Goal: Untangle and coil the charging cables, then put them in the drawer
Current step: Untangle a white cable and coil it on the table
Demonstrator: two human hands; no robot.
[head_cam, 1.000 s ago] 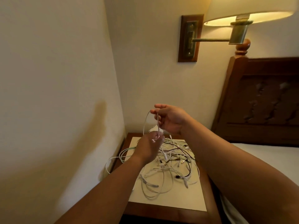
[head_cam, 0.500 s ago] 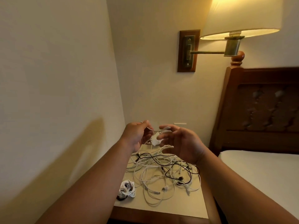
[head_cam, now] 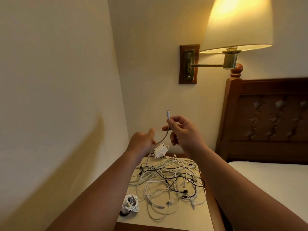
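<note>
Coiled cable (head_cam: 130, 205): a small white bundle lies at the near left corner of your worktop (head_cam: 183, 219), apart from the loose heap.
Left hand (head_cam: 141, 142): you hold it above the far left of the worktop, thumb raised; the white cable (head_cam: 162, 140) runs past its fingers, but you can't tell from this angle whether they close on it.
White charger block (head_cam: 160, 150): it sits just below and between your hands.
Tangle of cables (head_cam: 168, 179): white and black cords lie knotted across the middle of the worktop.
Right hand (head_cam: 181, 132): you pinch the white cable just under its plug (head_cam: 168, 114), which points upward.
Bed (head_cam: 275, 184): it stands right beside the worktop.
</note>
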